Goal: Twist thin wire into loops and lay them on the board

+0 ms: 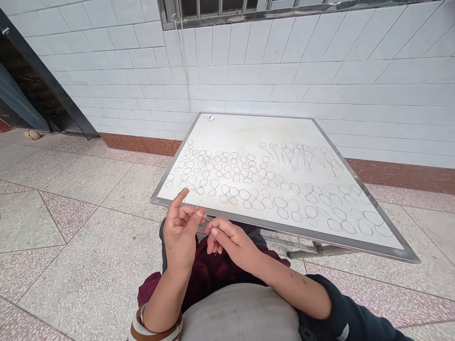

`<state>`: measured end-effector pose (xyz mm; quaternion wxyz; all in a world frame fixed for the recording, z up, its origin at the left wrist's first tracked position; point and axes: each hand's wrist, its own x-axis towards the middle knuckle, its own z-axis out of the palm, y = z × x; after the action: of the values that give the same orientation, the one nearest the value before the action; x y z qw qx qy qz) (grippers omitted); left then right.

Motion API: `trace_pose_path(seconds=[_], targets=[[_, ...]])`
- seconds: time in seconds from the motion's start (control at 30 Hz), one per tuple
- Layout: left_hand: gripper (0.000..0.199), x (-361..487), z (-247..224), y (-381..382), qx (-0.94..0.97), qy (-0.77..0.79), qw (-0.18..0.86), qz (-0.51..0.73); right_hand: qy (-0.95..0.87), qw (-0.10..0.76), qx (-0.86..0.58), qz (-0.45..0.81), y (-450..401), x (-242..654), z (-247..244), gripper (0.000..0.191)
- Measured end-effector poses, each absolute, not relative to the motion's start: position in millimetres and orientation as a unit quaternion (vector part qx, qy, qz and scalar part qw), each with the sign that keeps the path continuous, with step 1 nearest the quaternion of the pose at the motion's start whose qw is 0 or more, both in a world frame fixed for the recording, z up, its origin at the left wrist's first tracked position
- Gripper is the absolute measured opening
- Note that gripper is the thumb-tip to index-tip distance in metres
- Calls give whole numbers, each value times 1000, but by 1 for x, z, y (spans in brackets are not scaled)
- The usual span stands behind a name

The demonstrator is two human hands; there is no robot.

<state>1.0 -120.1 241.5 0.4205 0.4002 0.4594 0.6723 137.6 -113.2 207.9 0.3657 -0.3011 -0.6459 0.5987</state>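
Both hands are raised at the near left edge of a white table point(234, 132). My left hand point(183, 227) pinches a thin wire point(208, 219) between thumb and fingers, its index finger pointing up. Close by on the right, my right hand point(231, 239) has its fingers closed on the same wire, whose end shows below the fingers. Many thin wire loops, several shaped like a figure eight point(282, 208), lie in rows on the table. Wires with a loop and long loose ends point(295, 154) lie toward its back right.
A small red-and-white object point(211, 119) sits at the table's back left corner. Behind stands a white tiled wall point(249, 76) with a barred window and hanging cord. A doorway is at the left, a sandal point(33, 135) on the floor beside it.
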Motion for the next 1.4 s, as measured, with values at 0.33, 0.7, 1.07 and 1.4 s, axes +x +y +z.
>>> trace_pose_path(seconds=[0.33, 0.7, 1.07, 1.4], targets=[[50, 2, 242, -119, 414, 454, 433, 659, -497, 361, -247, 749, -110, 137, 211, 33], [59, 4, 242, -119, 395, 440, 453, 667, -479, 353, -226, 771, -105, 139, 203, 28], [60, 9, 244, -120, 401, 424, 477, 657, -381, 357, -204, 828, -105, 135, 203, 29], [57, 7, 243, -122, 396, 410, 493, 657, -400, 358, -183, 824, -108, 141, 207, 26]])
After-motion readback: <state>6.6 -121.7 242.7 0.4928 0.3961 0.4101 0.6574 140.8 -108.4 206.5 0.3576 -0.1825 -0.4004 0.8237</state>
